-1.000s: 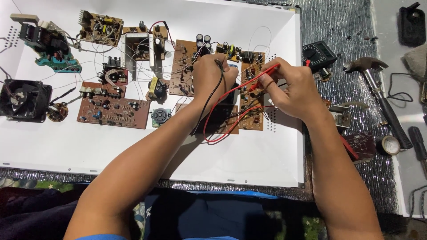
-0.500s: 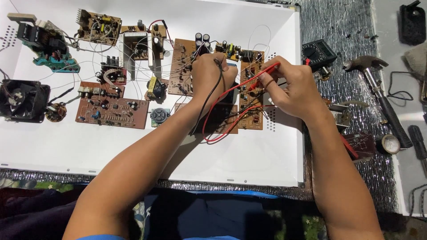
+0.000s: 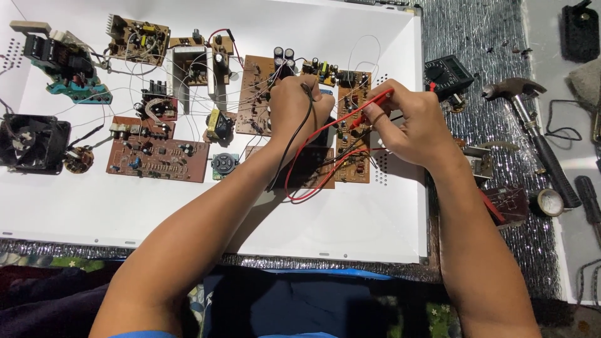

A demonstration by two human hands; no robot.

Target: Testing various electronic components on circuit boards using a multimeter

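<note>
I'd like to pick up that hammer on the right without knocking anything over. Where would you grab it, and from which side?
Grip the hammer around the middle of its black handle, coming straight down from above. It lies flat on the silvery mat, head toward the far edge and handle running down toward the near right, so the handle is the long, bare part. Stay above the small round tin near the handle's end.

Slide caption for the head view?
Left hand and right hand press black and red probe onto a brown circuit board.
</note>
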